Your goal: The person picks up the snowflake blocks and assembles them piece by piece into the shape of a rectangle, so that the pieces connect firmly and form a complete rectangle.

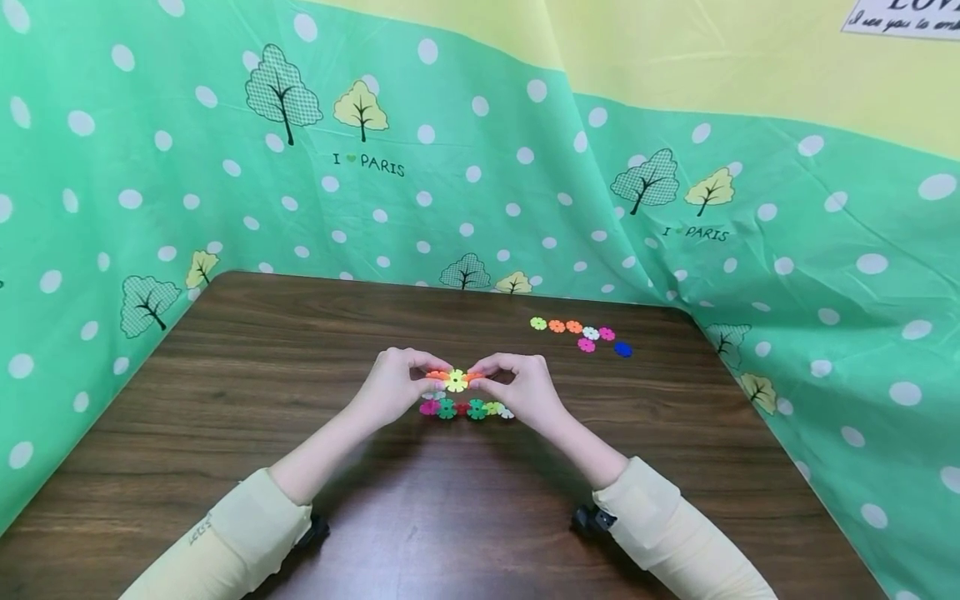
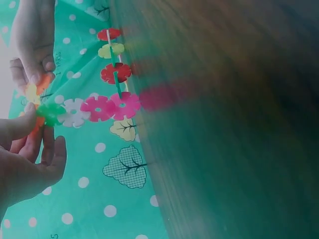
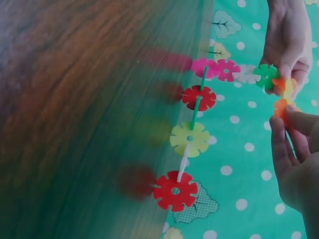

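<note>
Flower-shaped slotted plastic discs interlock into one piece on the table. My left hand (image 1: 386, 387) pinches an orange disc (image 1: 437, 375) beside a yellow disc (image 1: 456, 381). On the other side, my right hand (image 1: 528, 387) pinches another orange disc (image 3: 281, 107) by its edge. In the right wrist view, a green disc (image 3: 266, 74), a white disc (image 3: 247, 73) and pink discs form an upright column under the left hand. From its foot runs a row along the table, with a red disc (image 3: 199, 97), a yellow-green disc (image 3: 190, 139) and a red end disc (image 3: 175, 191) joined by edge-on discs.
Loose discs lie at the back right of the brown table (image 1: 225, 400): a yellow-green one (image 1: 538, 323), two orange, a white one (image 1: 591, 333), two pink and a blue one (image 1: 623, 350). A green dotted curtain (image 1: 495, 200) hangs behind the table.
</note>
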Demonstrator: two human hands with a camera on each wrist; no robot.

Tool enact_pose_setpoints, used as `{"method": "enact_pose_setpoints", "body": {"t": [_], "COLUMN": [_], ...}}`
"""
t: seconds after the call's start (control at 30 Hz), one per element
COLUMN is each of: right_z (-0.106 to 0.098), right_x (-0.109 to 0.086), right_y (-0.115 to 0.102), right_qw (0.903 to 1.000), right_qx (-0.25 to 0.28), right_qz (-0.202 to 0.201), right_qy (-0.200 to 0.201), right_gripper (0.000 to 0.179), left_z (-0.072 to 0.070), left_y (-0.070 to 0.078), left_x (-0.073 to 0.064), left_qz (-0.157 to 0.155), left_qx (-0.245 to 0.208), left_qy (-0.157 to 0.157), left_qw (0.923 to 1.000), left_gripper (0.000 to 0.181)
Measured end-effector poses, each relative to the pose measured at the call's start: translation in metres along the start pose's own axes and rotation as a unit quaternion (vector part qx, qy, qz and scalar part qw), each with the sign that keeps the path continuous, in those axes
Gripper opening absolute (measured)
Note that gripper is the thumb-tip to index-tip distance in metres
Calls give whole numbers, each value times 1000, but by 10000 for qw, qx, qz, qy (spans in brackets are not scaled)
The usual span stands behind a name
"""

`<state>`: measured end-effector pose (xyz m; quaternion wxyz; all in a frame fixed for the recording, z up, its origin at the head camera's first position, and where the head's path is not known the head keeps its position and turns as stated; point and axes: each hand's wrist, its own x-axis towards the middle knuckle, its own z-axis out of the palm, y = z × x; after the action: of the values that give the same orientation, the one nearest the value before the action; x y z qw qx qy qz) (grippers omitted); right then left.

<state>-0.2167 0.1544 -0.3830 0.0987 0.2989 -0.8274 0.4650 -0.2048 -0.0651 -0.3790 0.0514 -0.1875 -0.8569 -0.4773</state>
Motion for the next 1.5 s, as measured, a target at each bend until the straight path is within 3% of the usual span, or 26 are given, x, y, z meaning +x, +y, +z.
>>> {"method": "enact_pose_setpoints", "body": {"t": [0.5, 0.83, 1.13, 1.5], "right_z": [-3, -23, -49, -74], "right_x": [1, 8, 15, 31], "right_y": [1, 8, 26, 61], "right_qw": [9998, 9996, 9953, 9859], "right_qx": [21, -123, -897, -1616], "right_qz": [-17, -154, 85, -76], "right_qy": [-187, -191, -351, -435], "right_gripper": [21, 36, 58, 74], "left_z": [-1, -3, -4, -4], "left_y": [-2, -3, -2, -1], "left_x": [0, 1, -1, -1], "left_qz": [107, 100, 36, 71], "left_qx": [-5, 19, -57, -152], "left_qy": [-29, -7, -4, -14], "left_qw": [9999, 9999, 10000, 9999], "left_gripper": [22, 22, 21, 20]}}
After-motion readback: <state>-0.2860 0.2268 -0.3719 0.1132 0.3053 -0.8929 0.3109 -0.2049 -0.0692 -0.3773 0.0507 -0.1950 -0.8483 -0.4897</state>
